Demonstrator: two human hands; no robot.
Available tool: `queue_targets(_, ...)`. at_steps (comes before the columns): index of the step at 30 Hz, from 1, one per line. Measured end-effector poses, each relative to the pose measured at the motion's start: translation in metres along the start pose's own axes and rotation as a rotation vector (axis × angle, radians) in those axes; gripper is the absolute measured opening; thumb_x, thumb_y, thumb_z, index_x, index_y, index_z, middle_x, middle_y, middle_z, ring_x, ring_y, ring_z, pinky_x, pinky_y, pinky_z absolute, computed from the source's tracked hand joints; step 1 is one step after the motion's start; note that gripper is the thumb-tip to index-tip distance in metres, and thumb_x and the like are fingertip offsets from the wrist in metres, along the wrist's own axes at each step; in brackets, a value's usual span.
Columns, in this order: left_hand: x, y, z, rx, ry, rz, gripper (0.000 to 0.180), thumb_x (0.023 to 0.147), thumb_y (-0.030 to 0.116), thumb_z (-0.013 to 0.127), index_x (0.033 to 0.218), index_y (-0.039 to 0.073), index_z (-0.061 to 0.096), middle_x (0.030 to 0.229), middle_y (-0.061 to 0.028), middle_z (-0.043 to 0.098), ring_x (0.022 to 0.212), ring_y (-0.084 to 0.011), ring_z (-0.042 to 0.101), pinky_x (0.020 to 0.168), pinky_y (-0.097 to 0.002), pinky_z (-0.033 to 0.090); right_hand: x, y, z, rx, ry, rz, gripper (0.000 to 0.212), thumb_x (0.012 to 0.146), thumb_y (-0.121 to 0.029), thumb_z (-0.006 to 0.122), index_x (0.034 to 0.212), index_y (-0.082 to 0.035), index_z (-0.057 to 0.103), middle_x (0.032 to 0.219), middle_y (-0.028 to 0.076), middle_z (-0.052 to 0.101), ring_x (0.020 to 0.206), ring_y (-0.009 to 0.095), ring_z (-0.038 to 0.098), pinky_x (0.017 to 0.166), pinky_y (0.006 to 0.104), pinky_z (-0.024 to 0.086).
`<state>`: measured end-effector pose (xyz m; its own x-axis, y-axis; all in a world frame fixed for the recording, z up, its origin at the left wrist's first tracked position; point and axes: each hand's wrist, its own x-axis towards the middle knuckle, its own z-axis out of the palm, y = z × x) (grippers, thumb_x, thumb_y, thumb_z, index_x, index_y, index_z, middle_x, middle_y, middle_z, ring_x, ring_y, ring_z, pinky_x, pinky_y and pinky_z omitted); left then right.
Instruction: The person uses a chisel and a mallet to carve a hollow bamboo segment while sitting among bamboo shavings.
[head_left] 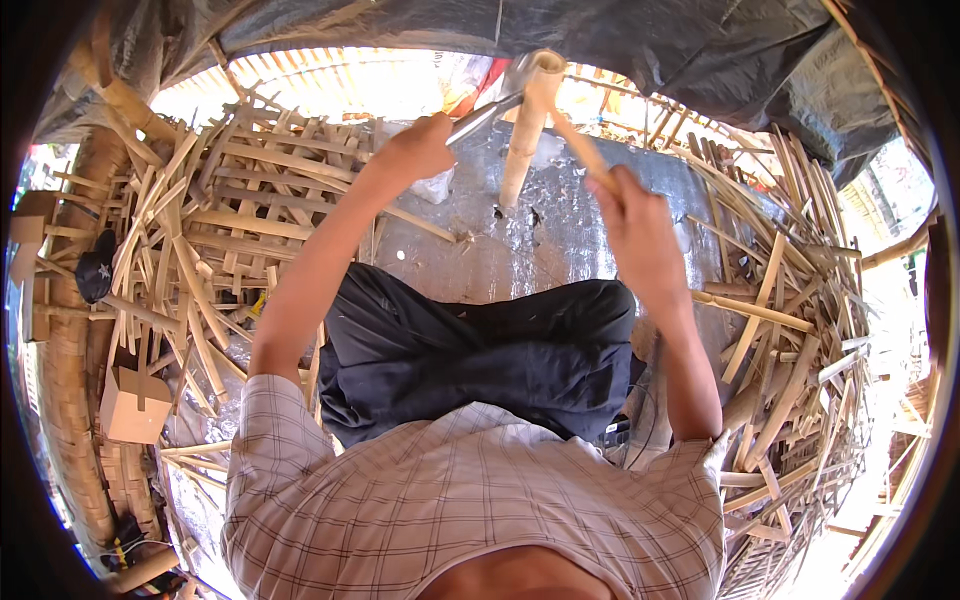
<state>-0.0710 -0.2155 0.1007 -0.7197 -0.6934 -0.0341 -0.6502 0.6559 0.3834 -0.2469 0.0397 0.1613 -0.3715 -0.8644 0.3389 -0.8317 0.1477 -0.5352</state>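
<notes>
Both my hands are raised in front of me around a bamboo pole, which stands upright with its open cut end towards me. My left hand is wrapped round a straight, silver-grey metal tool that slants up to the pole's top. Grey metal blurs beside that rim, and I cannot tell which tool it belongs to. In my right hand is a slim, pale wooden handle. Its far end reaches the top of the pole, where its shape is smeared by motion.
Bamboo strips lie in a criss-cross heap on the left, and more split strips pile up on the right. A grey sheet covers the ground ahead. Dark tarpaulin hangs overhead. A cardboard box sits at the left.
</notes>
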Motion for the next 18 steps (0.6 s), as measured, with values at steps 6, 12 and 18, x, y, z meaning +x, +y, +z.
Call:
queue_targets(6, 0.008, -0.008, 0.007, 0.031, 0.045, -0.034, 0.034, 0.089, 0.018, 0.061, 0.114, -0.003, 0.054, 0.091, -0.0213, 0.068, 0.073, -0.0327, 0.069, 0.067, -0.0444, 0.053, 0.029, 0.032, 0.033, 0.186, 0.240, 0.080, 0.029, 0.104, -0.024, 0.057, 0.093, 0.003, 0.057, 0.064, 0.022, 0.059, 0.054, 0.044, 0.058, 0.050, 0.0470, 0.041)
queue_targets(12, -0.007, 0.003, 0.015, 0.055, 0.029, -0.031, 0.033, 0.089, 0.021, 0.062, 0.113, -0.001, 0.053, 0.109, -0.0263, 0.065, 0.095, -0.0421, 0.068, 0.079, -0.0490, 0.053, -0.009, 0.092, 0.047, -0.264, -0.189, -0.086, 0.038, 0.104, -0.032, 0.055, 0.093, 0.004, 0.061, 0.074, 0.026, 0.063, 0.071, 0.048, 0.061, 0.067, 0.0523, 0.045)
queue_targets(18, -0.011, -0.008, 0.022, 0.027, 0.018, -0.035, 0.033, 0.089, 0.020, 0.063, 0.111, -0.002, 0.052, 0.113, -0.0294, 0.063, 0.106, -0.0475, 0.064, 0.088, -0.0523, 0.051, 0.003, -0.014, -0.042, -0.054, -0.013, 0.188, 0.036, 0.106, -0.031, 0.053, 0.096, 0.002, 0.059, 0.063, 0.020, 0.057, 0.057, 0.043, 0.053, 0.056, 0.0501, 0.040)
